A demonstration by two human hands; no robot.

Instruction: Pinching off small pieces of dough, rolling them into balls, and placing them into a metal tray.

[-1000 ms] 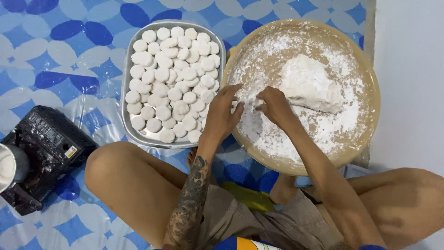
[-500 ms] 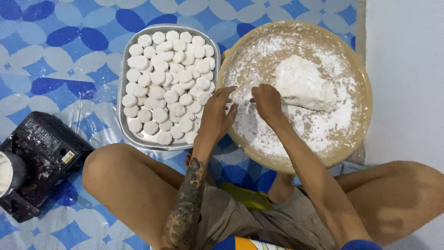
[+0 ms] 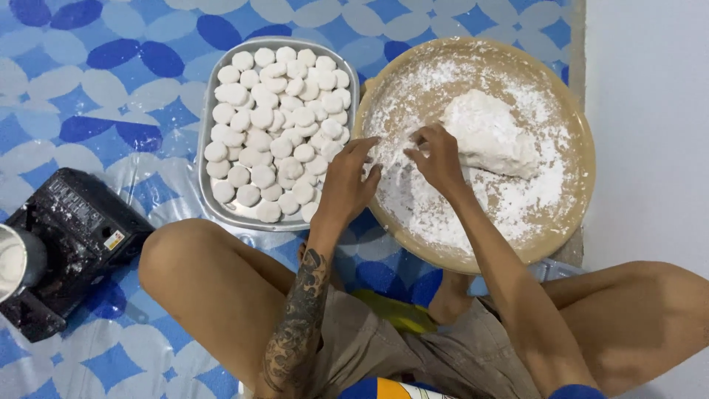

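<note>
I sit cross-legged on the floor. A round tan tray [image 3: 569, 207] dusted with white flour holds a lump of white dough [image 3: 491, 137]. My right hand [image 3: 437, 157] rests on the floured surface just left of the lump, fingers curled, seemingly pinching a bit of dough. My left hand [image 3: 348, 181] hovers over the tray's left rim, fingers spread, holding nothing that I can see. To the left stands a rectangular metal tray [image 3: 208, 125] packed with several small round dough pieces [image 3: 275, 137].
A black machine with a metal cup [image 3: 55, 247] sits on the blue-and-white patterned mat [image 3: 96, 81] at lower left. Clear plastic sheet lies under the metal tray. A pale wall or floor strip [image 3: 650, 111] runs along the right.
The view has shifted slightly. Both hands stay at the left part of the floured tray; the left hand's fingers have spread, the right hand has moved a little toward the dough lump.
</note>
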